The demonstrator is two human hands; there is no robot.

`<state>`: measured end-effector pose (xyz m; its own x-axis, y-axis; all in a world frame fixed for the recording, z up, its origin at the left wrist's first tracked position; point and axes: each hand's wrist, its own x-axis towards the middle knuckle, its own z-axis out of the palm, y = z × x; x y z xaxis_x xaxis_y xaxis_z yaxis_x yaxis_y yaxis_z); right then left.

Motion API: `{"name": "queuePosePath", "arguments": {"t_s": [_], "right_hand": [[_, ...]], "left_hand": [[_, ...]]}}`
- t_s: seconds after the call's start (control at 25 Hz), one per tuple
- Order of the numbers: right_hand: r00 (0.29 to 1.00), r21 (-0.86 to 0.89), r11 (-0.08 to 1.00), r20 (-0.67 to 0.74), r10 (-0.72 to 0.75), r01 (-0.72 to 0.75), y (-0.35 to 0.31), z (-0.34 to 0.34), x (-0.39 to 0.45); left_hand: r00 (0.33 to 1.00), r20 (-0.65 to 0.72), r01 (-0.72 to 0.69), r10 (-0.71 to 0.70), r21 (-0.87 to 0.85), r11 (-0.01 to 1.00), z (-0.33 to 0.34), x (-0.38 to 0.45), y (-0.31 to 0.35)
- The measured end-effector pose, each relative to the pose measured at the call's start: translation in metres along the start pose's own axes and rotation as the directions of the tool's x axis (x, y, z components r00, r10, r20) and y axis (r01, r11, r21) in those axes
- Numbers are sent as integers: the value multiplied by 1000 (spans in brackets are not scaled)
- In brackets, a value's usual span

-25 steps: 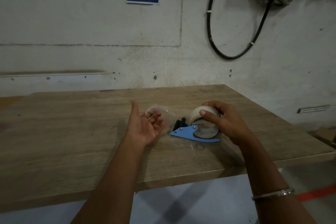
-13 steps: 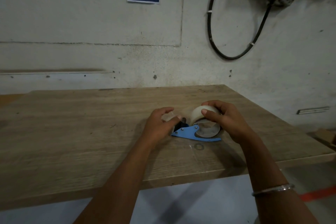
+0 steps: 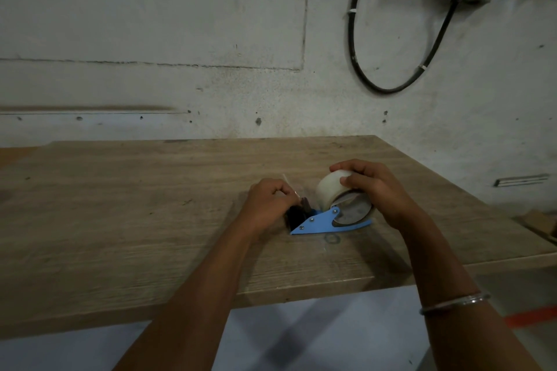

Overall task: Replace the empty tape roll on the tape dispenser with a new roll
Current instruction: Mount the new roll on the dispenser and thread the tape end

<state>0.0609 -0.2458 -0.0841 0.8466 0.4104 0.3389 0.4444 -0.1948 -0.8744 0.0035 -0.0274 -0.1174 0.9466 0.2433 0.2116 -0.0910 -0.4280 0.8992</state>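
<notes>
Wooden bench (image 3: 150,220) is sitting against a scuffed concrete wall (image 3: 150,39), black cable loop (image 3: 391,81) hanging far right. Blue tape dispenser (image 3: 325,223) is lying near the bench's middle-right, new tape roll (image 3: 331,190) already sitting on its hub. Right hand (image 3: 379,190) is wrapping over the roll, fingers clamped round it. Left hand (image 3: 268,202) is working at the dispenser's black front end, fingers curled together and apparently pinching a clear tape end (image 3: 291,187); hard to confirm. Judging it as the threading step: next move is needing steady tension, feeding the tape under the roller to the cutter.
</notes>
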Motion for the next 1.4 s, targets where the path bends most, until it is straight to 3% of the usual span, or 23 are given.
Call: {"name": "queuePosePath", "arguments": {"t_s": [0.12,0.24,0.36,0.44,0.52,0.84,1.0,1.12,1.4], "right_hand": [[999,-68,997,-14,29,-30,-4,2,2],[999,-214,977,-45,4,-14,-13,8,7],[997,-412,910,-34,-68,48,-29,18,10],[992,-649,754,11,-125,102,-37,24,13],[996,-775,626,39,-84,83,-42,27,16],[988,-872,472,156,18,129,-43,47,21],[982,-799,600,146,121,45,-52,46,27],[963,-848,528,181,198,51,-55,44,33],[942,-809,586,164,292,-40,-62,45,46]], "left_hand": [[997,-58,35,-49,-223,974,-9,-4,7],[990,28,140,-139,-370,919,-13,-5,11],[983,41,182,-177,-270,945,-9,-4,9],[987,2,161,-164,-176,971,-6,-4,8],[987,-37,151,-157,-127,980,-4,-3,6],[983,-115,141,-142,-13,990,1,1,1],[979,-82,179,-187,-100,979,-2,2,5],[975,-102,186,-200,-132,974,-1,4,4],[986,-71,156,-152,58,986,11,17,2]]}}
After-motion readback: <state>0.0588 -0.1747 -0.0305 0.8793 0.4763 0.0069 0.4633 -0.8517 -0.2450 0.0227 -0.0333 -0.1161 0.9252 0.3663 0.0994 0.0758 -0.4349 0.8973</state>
